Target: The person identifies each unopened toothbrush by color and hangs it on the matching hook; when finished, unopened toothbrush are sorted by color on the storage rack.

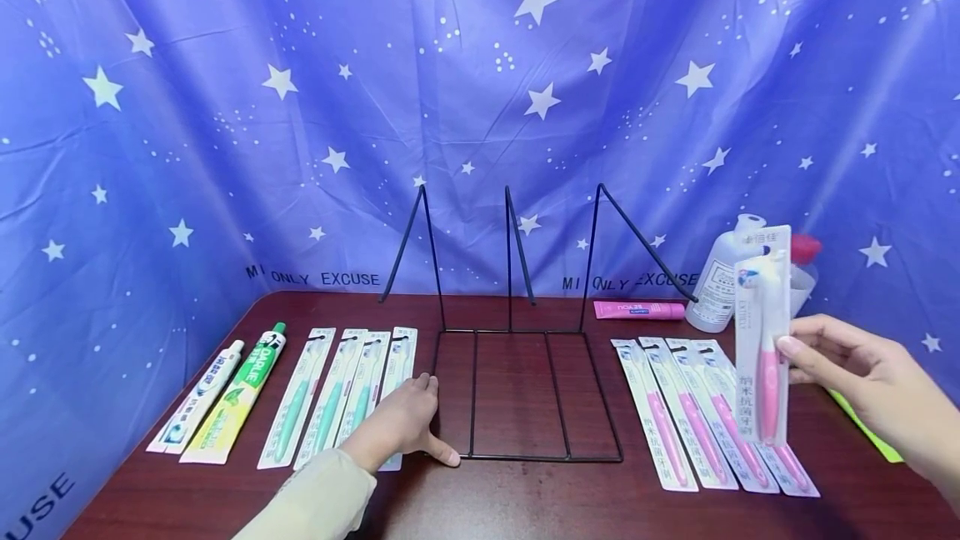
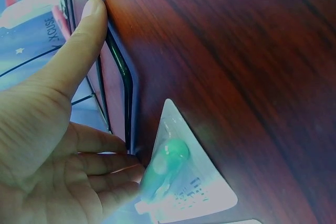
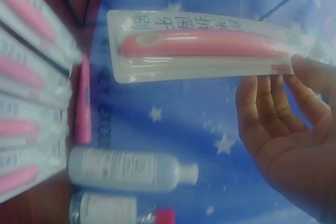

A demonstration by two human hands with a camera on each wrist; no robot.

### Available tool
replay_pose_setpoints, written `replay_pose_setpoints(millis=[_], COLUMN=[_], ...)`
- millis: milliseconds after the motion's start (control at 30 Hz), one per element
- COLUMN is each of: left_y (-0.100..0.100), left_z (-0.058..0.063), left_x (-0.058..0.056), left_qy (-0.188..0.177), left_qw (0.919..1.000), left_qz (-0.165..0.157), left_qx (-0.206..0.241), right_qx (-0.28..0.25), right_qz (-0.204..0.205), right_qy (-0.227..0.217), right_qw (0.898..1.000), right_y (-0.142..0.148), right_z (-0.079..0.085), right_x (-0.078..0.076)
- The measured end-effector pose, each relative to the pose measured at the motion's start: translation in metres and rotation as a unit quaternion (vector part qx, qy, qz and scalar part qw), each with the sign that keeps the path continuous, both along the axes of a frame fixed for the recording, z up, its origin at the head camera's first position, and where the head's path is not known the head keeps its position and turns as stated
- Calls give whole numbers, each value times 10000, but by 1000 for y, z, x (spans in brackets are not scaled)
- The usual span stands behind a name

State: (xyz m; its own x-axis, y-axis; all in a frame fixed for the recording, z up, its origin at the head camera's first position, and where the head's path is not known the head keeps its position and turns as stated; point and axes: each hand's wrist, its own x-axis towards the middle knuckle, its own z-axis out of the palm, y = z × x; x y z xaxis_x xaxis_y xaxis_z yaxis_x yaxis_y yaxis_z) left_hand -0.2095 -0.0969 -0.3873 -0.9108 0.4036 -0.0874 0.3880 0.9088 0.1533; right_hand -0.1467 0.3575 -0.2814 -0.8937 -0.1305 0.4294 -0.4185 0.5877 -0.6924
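Note:
My right hand (image 1: 862, 365) pinches a packaged pink toothbrush (image 1: 768, 390) by its edge, thumb in front. The pack is held upright above the right side of the table; in the right wrist view the pink handle (image 3: 205, 43) shows through clear plastic. My left hand (image 1: 401, 419) rests at the near left corner of a black wire rack (image 1: 540, 459), thumb against the front wire and fingers along the left side. Under and beside that hand lie several packaged green toothbrushes (image 1: 300, 394), one partly covered. Several packaged pink toothbrushes (image 1: 660, 432) lie fanned to the rack's right.
Two toothpaste tubes, one white (image 1: 198, 398) and one green and yellow (image 1: 236, 398), lie far left. Behind the pink packs are a pink tube (image 1: 637, 310), a white bottle (image 1: 716, 282) and a red-capped bottle (image 1: 806, 250). A starry blue curtain (image 1: 480, 107) borders the table.

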Motion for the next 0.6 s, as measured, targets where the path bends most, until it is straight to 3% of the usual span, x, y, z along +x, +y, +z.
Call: replay_pose_setpoints(millis=[267,467,600], left_y=[1,1,1], left_z=[0,0,1], left_x=[1,0,1], left_qy=[-68,-71,-54], left_qw=[10000,10000,10000], left_qz=[30,40,23], left_qx=[-13,-32,-50], right_qx=[372,594,549], right_qz=[604,492,990], right_qy=[138,49,173], right_qw=[9974,9970,9934], right_y=[-33,-47,-52], right_z=[5,2,2], right_x=[18,25,23])
